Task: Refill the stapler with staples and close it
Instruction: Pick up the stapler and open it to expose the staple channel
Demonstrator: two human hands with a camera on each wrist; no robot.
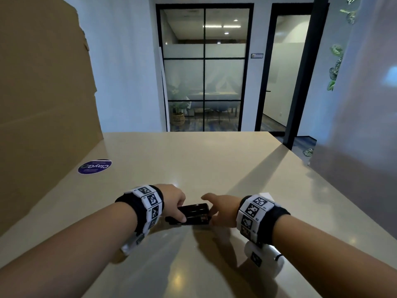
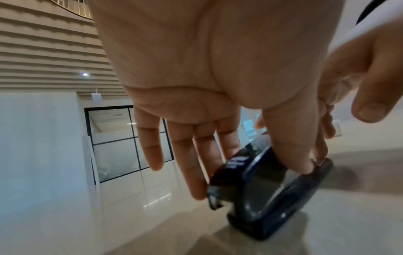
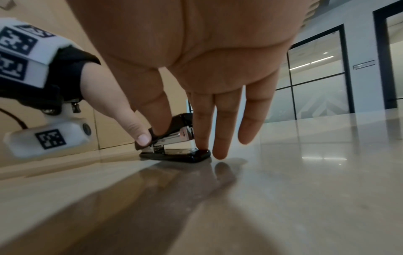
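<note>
A black stapler (image 1: 194, 211) lies on the beige table (image 1: 193, 160), its rear end toward the left. My left hand (image 1: 175, 204) pinches that rear end: the thumb (image 2: 290, 146) lies on the stapler (image 2: 272, 198) and a long finger (image 2: 195, 186) touches its back. My right hand (image 1: 216, 210) holds the front end, thumb (image 3: 161, 119) on the black top cover and index finger (image 3: 201, 132) against the nose. In the right wrist view the stapler's (image 3: 174, 139) cover stands slightly above the metal magazine. No staples show.
A tall cardboard box (image 1: 43, 104) stands along the table's left side, with a round purple sticker (image 1: 94, 166) beside it. A small white object (image 1: 265, 193) peeks out behind my right wristband. A pale wall (image 1: 365, 125) closes the right side.
</note>
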